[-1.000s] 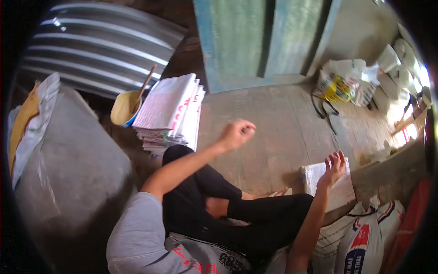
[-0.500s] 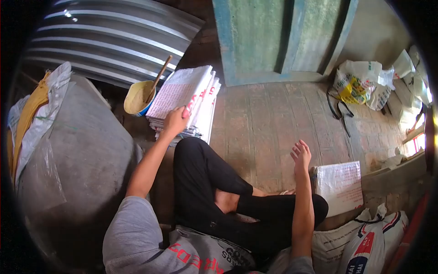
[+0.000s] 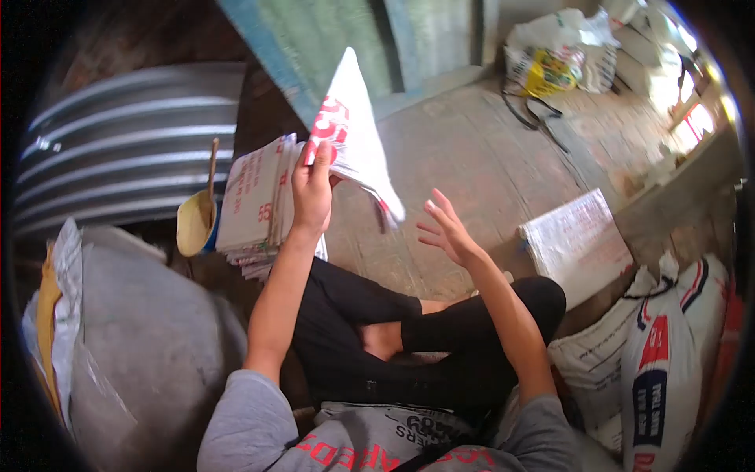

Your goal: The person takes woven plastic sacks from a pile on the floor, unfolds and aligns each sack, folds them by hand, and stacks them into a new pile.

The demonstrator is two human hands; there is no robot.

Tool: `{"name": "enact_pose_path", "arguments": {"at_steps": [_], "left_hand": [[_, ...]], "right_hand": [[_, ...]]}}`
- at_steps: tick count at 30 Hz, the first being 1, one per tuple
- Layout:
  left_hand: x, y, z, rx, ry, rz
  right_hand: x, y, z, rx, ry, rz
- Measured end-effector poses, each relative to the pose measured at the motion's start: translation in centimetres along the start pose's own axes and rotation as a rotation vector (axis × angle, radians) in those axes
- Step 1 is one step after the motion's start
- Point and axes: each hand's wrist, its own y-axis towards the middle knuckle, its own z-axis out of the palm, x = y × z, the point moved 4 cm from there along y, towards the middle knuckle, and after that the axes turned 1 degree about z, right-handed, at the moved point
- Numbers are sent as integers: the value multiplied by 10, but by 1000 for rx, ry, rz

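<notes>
My left hand (image 3: pixel 313 195) is closed on the lower left edge of a folded white sack (image 3: pixel 358 145) with red print, thumb on top, and holds it up above the floor. My right hand (image 3: pixel 450 232) is raised just right of the sack's lower corner, fingers spread, holding nothing. Behind my left forearm stands a stack of folded white sacks (image 3: pixel 250 193) with red lettering. Beside that stack is a tub (image 3: pixel 193 224) of pale paste with a wooden stick (image 3: pixel 212 169) in it. Right of my knee lies another pile of folded sacks (image 3: pixel 578 240).
A corrugated metal sheet (image 3: pixel 126 145) lies at the left, above a large grey covered bulk (image 3: pixel 149 322). Filled sacks (image 3: pixel 661 370) stand at my right. Plastic bags (image 3: pixel 554 63) and a dark strap (image 3: pixel 543 118) lie on the brick floor (image 3: pixel 464 149) near a blue-green panel (image 3: pixel 346 39).
My left hand has lifted a sack off the left stack and moved it up and right. My right hand has moved left toward it. The view has turned.
</notes>
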Motion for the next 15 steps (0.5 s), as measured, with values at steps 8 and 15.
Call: {"name": "enact_pose_path", "arguments": {"at_steps": [8, 15], "left_hand": [[149, -26, -18, 37, 91, -356], [156, -92, 24, 538, 920, 324]], "right_hand": [[36, 3, -71, -380, 98, -467], [8, 18, -77, -552, -489, -399]]}}
